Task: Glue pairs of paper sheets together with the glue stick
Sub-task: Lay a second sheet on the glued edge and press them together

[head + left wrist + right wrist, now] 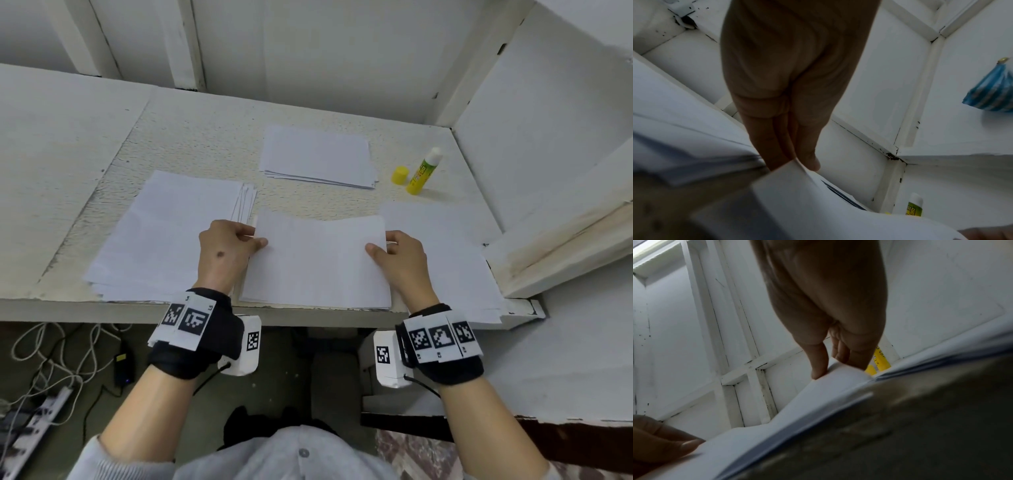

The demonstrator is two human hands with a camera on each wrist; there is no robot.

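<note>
The sheets [317, 260] are thin, matt white paper. The desk [205, 137] has a rough, pebbled cream surface with worn painted edges. The glue stick [424, 171] and its cap [400, 175] are glossy plastic.

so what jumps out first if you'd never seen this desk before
Both hands, left and right, pinch the side edges of a white sheet at the desk's near edge. The only colour is the uncapped glue stick standing far right, its yellow cap beside it. White paper stacks lie left, behind and right.
</note>
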